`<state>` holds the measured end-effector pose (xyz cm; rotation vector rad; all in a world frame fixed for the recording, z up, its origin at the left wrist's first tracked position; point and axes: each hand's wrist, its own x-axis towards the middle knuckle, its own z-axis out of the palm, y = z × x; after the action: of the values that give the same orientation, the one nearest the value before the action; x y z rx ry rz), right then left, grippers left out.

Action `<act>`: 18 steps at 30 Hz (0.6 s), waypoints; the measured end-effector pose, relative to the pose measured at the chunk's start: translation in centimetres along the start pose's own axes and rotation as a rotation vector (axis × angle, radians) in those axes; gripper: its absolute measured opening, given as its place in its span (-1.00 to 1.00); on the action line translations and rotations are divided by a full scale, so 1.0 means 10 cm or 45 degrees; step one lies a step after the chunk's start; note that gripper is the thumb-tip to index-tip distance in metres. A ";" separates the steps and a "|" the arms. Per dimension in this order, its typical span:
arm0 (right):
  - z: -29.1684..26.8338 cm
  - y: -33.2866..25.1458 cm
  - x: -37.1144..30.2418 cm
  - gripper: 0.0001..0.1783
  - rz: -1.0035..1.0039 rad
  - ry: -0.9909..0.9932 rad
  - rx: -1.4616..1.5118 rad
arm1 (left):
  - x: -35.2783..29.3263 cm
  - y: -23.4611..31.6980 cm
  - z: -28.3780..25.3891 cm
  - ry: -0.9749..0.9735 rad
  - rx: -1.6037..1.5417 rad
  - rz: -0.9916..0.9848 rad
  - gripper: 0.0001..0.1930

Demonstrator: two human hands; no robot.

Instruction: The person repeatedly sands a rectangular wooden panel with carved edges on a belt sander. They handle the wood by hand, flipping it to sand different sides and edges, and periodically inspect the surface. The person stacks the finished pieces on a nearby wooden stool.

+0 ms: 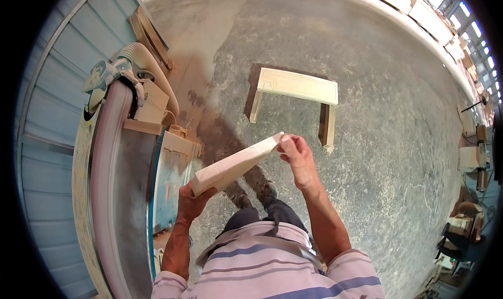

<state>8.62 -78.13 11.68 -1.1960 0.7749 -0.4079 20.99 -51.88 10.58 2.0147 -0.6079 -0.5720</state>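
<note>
A pale wooden board (236, 164) is held up at a slant in front of my body, one long edge facing up. Its lower left end sits in my left hand (193, 202), whose fingers and thumb are wrapped round it. At the upper right end, my right hand (297, 157) has curled fingers with the thumb side against the board's corner. The fingertips of the right hand are partly hidden. Just left of the board stands a belt sander (107, 157) with a long pinkish belt.
Ahead on the concrete floor, a pale panel with a carved corner (298, 85) rests across two wooden pieces. A ribbed dust hose (152, 71) curves over the sander's far end. Planks (149, 37) lean by the blue metal wall (47, 142). A dark chair (458, 244) stands at the right.
</note>
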 end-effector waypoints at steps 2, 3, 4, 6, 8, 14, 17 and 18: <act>0.08 0.07 0.01 -0.44 -0.013 0.066 -0.238 | -0.03 -0.09 0.01 -0.025 -0.005 0.015 -0.62; 0.09 0.08 0.02 -0.46 0.011 0.075 -0.208 | -0.02 -0.12 0.01 -0.042 -0.007 0.033 -0.62; 0.06 0.09 0.03 -0.49 0.035 0.084 -0.179 | -0.01 -0.16 0.02 -0.059 -0.009 0.051 -0.62; -0.02 0.14 0.04 -0.59 0.061 0.104 -0.104 | 0.02 -0.29 0.06 -0.090 -0.110 -0.005 -0.62; -0.10 0.13 0.01 -0.61 0.068 0.084 -0.011 | 0.06 -0.40 0.07 -0.147 -0.151 0.013 -0.63; 0.12 -0.14 -0.34 -0.74 -0.435 0.433 -0.508 | 0.18 -0.56 0.16 -0.188 -0.227 0.045 -0.71; 0.46 -0.36 -0.64 -0.67 -1.043 0.191 -0.979 | 0.23 -0.42 0.13 -0.223 -0.268 0.069 -0.74; 0.57 -0.38 -0.73 -0.61 -1.099 0.059 -1.081 | 0.26 -0.42 0.14 -0.233 -0.270 0.102 -0.74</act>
<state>8.16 -70.77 18.43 -2.3324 0.4222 -0.8545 22.91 -52.47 5.82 1.7440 -0.7043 -0.7461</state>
